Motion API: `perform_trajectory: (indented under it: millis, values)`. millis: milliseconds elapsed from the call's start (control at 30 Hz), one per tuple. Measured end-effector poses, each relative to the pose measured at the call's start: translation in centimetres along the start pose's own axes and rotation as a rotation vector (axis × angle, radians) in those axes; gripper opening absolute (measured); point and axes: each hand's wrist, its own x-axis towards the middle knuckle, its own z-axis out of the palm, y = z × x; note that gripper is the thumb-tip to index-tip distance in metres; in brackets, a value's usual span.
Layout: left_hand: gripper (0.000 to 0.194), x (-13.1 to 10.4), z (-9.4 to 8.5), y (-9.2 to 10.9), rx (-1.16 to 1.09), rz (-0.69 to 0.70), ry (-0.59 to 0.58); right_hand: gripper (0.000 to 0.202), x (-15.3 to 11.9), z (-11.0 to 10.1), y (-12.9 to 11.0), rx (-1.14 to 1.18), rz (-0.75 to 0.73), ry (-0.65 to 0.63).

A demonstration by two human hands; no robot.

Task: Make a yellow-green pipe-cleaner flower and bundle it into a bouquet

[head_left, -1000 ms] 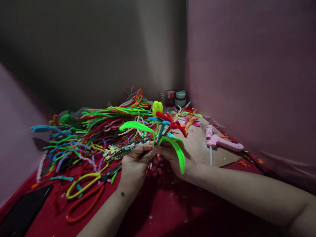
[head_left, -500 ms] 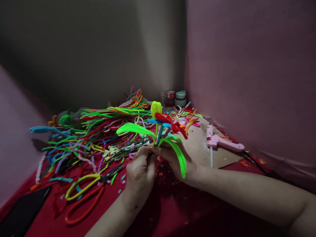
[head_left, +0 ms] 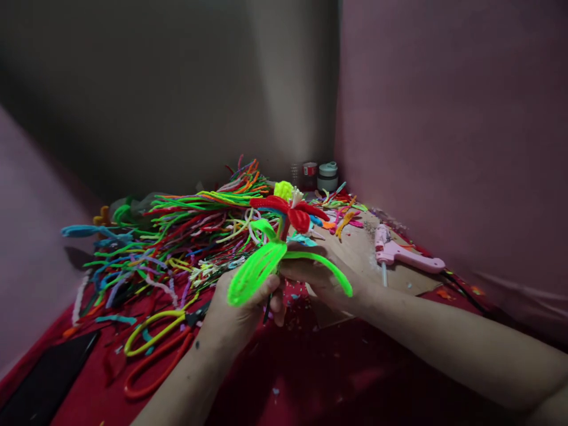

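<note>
A small pipe cleaner bouquet (head_left: 284,225) stands upright between my hands. It has a red flower (head_left: 300,221) with pale stamens in front, a yellow bloom (head_left: 283,189) behind, blue petals partly covered, and bright green looped leaves (head_left: 256,277) below. My left hand (head_left: 235,313) is closed round the dark stems, its thumb lying under the front leaf. From the right, my right hand (head_left: 326,278) grips the stems just beneath the flowers; a drooping leaf crosses it and its fingertips are partly hidden.
Scissors (head_left: 155,326) with yellow and red handles lie left, beside a black phone (head_left: 51,376). Behind is a heap of coloured pipe cleaners (head_left: 177,236). A pink glue gun (head_left: 406,257) rests on cardboard (head_left: 355,248) at right. A lidded jar (head_left: 328,176) stands in the corner.
The bouquet has turned in my hands: the red flower now faces forward with its stamens showing, and a leaf has swung to the front. My left hand has opened its knuckles and rotated around the stems.
</note>
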Motion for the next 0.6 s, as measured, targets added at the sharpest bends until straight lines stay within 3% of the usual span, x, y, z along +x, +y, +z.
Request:
perform_trajectory:
  millis: [133, 333, 433, 500, 600]
  values:
    - [0.017, 0.2, 0.0, 0.0, -0.15, -0.067, -0.098, 0.029, 0.1, -0.3, 0.9, 0.083, 0.031, 0.048]
    - [0.024, 0.6, -0.5, -0.6, -0.239, -0.168, -0.201, 0.023, 0.3, -0.8, 1.6, 0.178, 0.116, -0.09]
    - [0.023, 0.6, -0.8, -1.0, -0.215, -0.238, -0.261, 0.017, 0.3, -1.2, 1.9, 0.221, 0.121, -0.082]
    - [0.028, 0.6, -0.9, -1.4, -0.188, -0.264, -0.271, 0.015, 0.2, -1.3, 2.2, 0.241, 0.133, -0.058]
    - [0.026, 0.4, -1.1, -1.7, -0.179, -0.196, -0.214, 0.015, -0.1, -1.1, 2.2, 0.234, 0.108, -0.036]
